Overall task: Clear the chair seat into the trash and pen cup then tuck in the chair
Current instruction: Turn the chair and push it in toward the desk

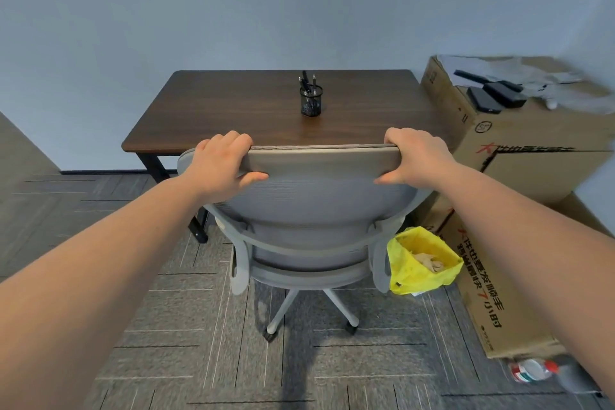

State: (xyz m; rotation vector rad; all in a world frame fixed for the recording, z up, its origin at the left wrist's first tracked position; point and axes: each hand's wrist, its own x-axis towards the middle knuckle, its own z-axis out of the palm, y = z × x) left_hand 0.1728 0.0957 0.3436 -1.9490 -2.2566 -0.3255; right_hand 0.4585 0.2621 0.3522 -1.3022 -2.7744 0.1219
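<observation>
Both hands on the chair back, ready to roll it under the desk

Left hand (222,161) and right hand (415,156) each have fingers curled over the top edge of the grey mesh chair (319,196), thumbs behind; I'd push evenly so it rolls straight (casters wander on carpet). Right of the chair sits the yellow-bagged trash (424,260) with crumpled paper inside; beyond the chair, the pen cup (311,100) on the tabletop (213,110).

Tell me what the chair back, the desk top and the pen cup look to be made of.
Chair back: grey mesh fabric in a pale plastic frame, judging by the fine weave.
Desk top: dark wood or wood-look laminate; grain lines show, matte.
Pen cup: probably black wire mesh, since the pens show through it.
</observation>
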